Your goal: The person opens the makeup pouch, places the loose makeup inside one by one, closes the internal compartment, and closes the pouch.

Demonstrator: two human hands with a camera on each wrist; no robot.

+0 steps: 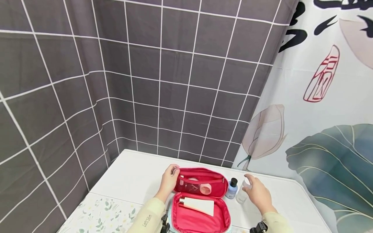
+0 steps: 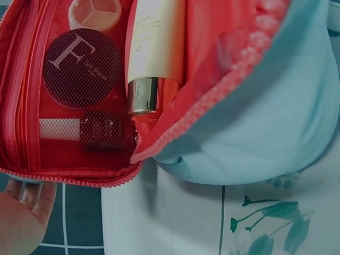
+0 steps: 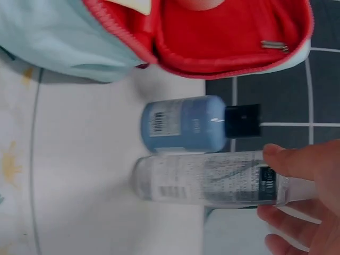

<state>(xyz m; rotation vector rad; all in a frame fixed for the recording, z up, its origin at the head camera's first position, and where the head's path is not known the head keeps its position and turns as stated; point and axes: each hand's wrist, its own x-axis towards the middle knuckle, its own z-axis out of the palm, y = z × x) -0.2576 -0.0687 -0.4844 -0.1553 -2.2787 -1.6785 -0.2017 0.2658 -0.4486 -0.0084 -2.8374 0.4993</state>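
Note:
An unzipped toiletry bag (image 1: 201, 223), light blue outside and red inside, has its lid (image 1: 186, 171) raised. My left hand (image 1: 169, 179) holds the lid's left edge; in the left wrist view some fingers (image 2: 31, 194) lie behind it. Behind the lid's mesh are a dark round compact (image 2: 82, 68), a pink round item (image 1: 205, 189) and a small dark bottle with a white cap (image 2: 101, 130). A white tube (image 1: 199, 205) lies in the base. Right of the bag, my right hand (image 1: 259, 194) grips a clear bottle (image 3: 212, 178) near its top, thumb and fingers on opposite sides.
A blue bottle (image 1: 231, 188) with a black cap stands between the bag and the clear bottle. The white table (image 1: 137, 171) carries a leaf-patterned cover (image 1: 102, 213) at the front. Behind hangs a dark grid curtain (image 1: 175, 103), with a printed white cloth (image 1: 291, 136) at right.

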